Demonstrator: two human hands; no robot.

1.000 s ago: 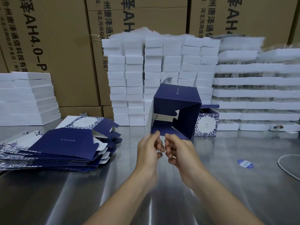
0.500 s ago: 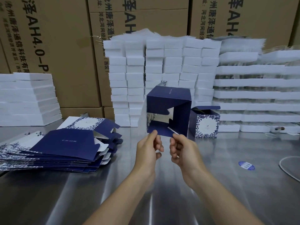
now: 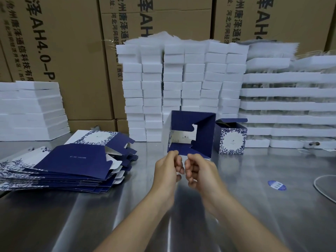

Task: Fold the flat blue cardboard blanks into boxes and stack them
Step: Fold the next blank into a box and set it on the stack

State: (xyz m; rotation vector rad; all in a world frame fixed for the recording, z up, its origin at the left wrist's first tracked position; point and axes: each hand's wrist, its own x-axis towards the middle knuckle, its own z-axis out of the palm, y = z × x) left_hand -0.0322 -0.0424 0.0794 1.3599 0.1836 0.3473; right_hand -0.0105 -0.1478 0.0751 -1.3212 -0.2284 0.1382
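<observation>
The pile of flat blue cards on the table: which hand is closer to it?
Left. The left hand is just right of the pile, pinching the open box's lower edge; the right hand is on its far side, farther away.

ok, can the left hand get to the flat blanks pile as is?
Probably yes: only table lies between the left hand and the flat blanks pile, but it is busy pinching the half-folded box.

You pinch the near lower edge of the half-folded box (image 3: 201,131) with your left hand (image 3: 166,171) and right hand (image 3: 200,171); its navy, open end faces you. The fanned pile of flat blanks (image 3: 72,160) lies left of your left hand. The finished box (image 3: 231,139) stands upright beyond your right hand.
</observation>
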